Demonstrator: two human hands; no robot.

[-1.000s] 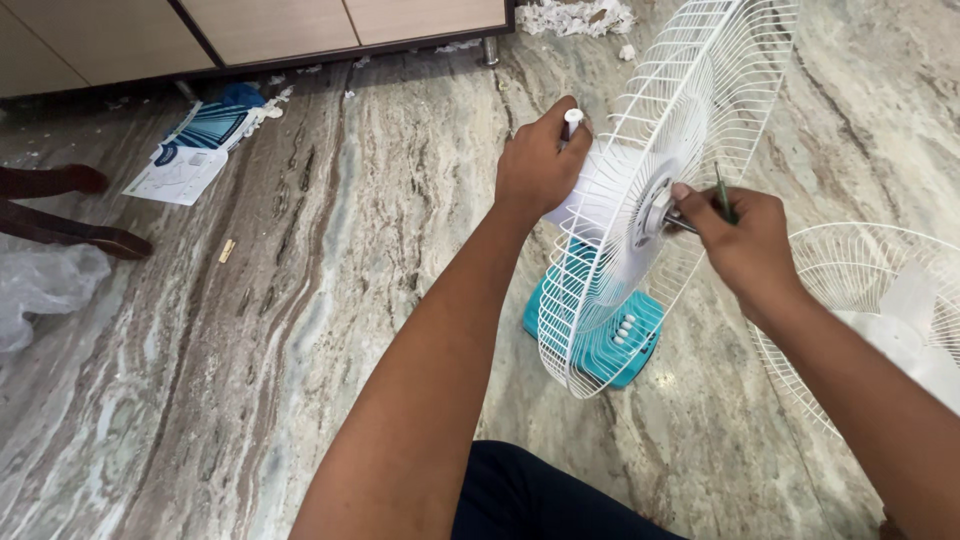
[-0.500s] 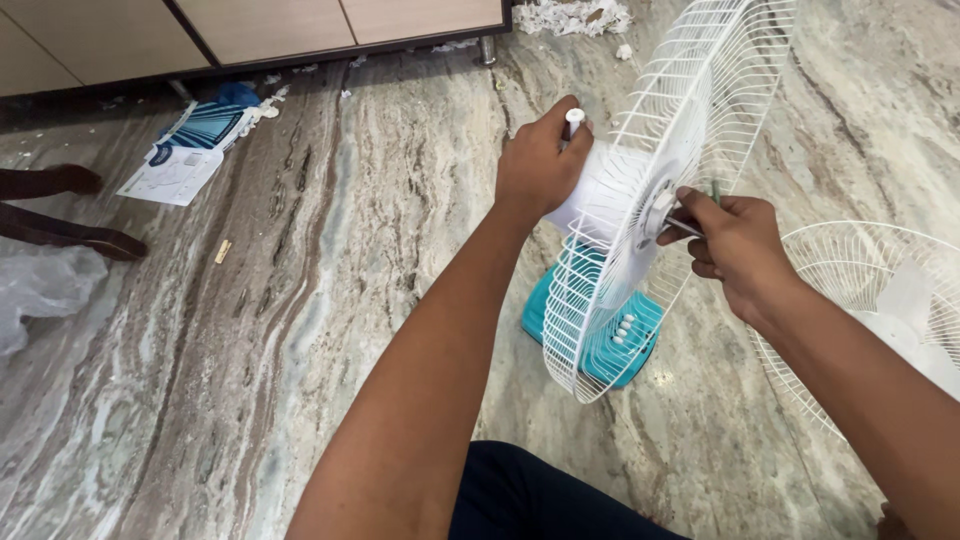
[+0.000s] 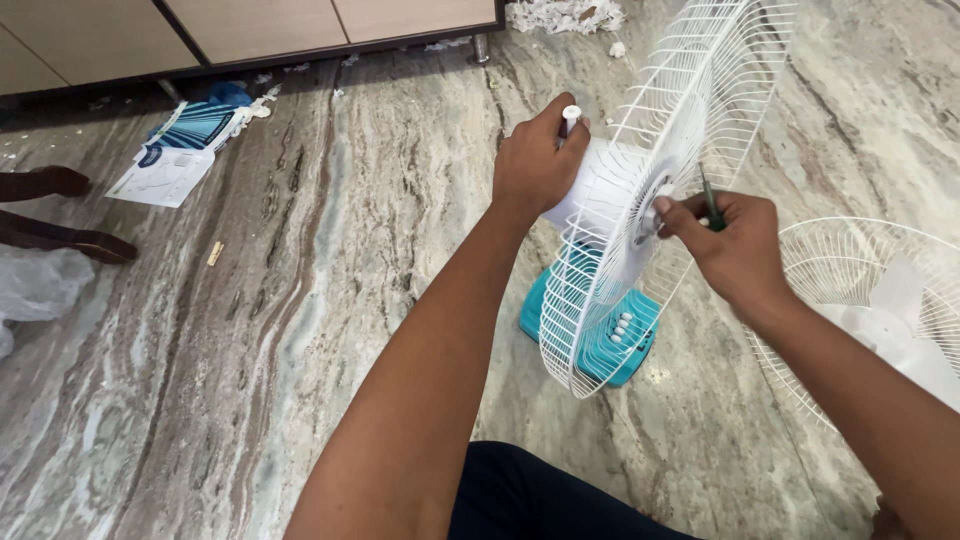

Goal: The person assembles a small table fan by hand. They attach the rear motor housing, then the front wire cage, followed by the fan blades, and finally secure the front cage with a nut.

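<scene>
With the left hand (image 3: 535, 165) gripping the white motor housing (image 3: 600, 185), the right hand (image 3: 735, 245), fingers pinching a thin green screwdriver (image 3: 708, 205), works at the rear grille (image 3: 650, 210) hub, which calls for a steady, aligned tip.

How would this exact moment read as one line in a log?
left hand: grips fan motor housing | right hand: holds thin green tool at grille hub | fan base: on floor

Bright, even daylight, soft glare on the polished floor (image 3: 250, 330) toward 12 o'clock, faint shadow beneath the arms at 6 o'clock, dark band under the cabinet (image 3: 250, 25) at 11 o'clock, sharp focus at centre, slight wide-angle stretch at the edges, grille (image 3: 690, 90) wires crisp.
</scene>
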